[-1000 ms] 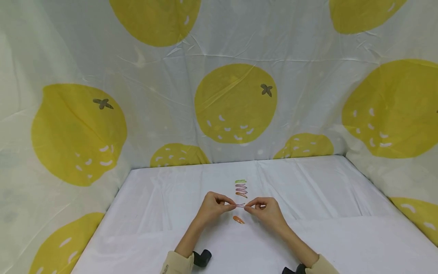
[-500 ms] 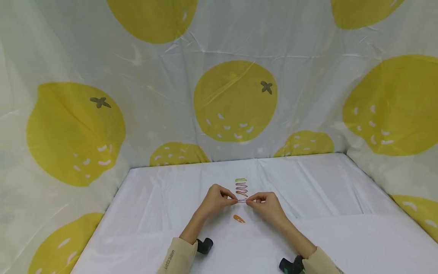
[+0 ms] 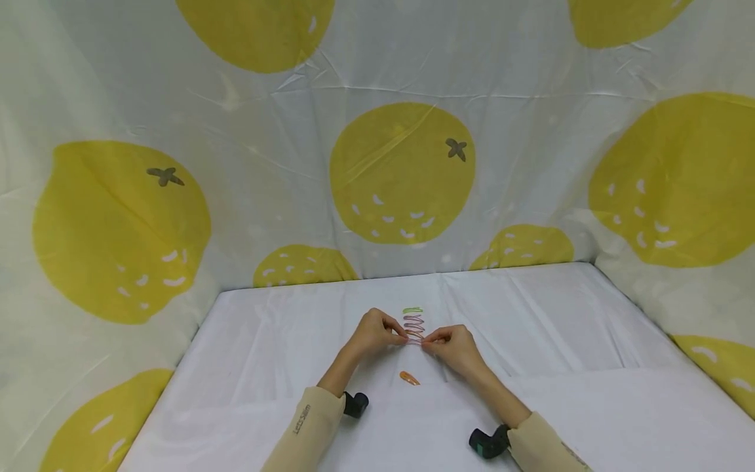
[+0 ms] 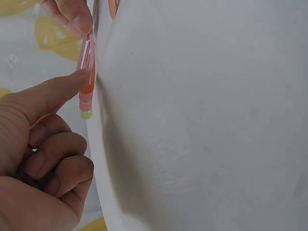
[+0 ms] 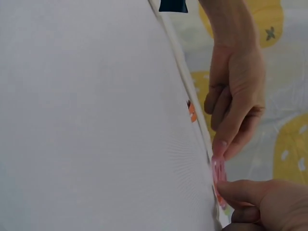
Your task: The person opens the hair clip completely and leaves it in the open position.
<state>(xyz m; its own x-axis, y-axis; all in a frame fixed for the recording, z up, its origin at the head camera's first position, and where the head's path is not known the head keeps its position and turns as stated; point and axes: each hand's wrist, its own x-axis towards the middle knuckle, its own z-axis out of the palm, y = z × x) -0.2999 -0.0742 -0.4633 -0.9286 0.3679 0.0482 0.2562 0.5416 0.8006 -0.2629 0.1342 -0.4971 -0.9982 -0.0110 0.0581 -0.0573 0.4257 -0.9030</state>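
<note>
A pink snap hair clip (image 3: pixel 415 341) is pinched at its left end by my left hand (image 3: pixel 374 332) and at its right end by my right hand (image 3: pixel 457 347). It lies across, low over the white cloth, just nearer than a column of clips. In that column are an orange clip (image 3: pixel 411 333), two pink clips (image 3: pixel 414 320) and a green clip (image 3: pixel 413 310) farthest away. Another orange clip (image 3: pixel 409 378) lies alone, nearer me. In the right wrist view the held pink clip (image 5: pixel 219 168) spans between both hands' fingertips.
White cloth (image 3: pixel 560 419) covers the table. Hanging fabric (image 3: pixel 248 164) with a yellow lemon print stands behind and along both sides. Black wrist cameras (image 3: pixel 488 444) sit by the beige sleeves (image 3: pixel 307 426).
Both hands have moved away from me with the pink clip, bringing it from between the orange clips up close to the column. The near orange clip stays put on the cloth.
</note>
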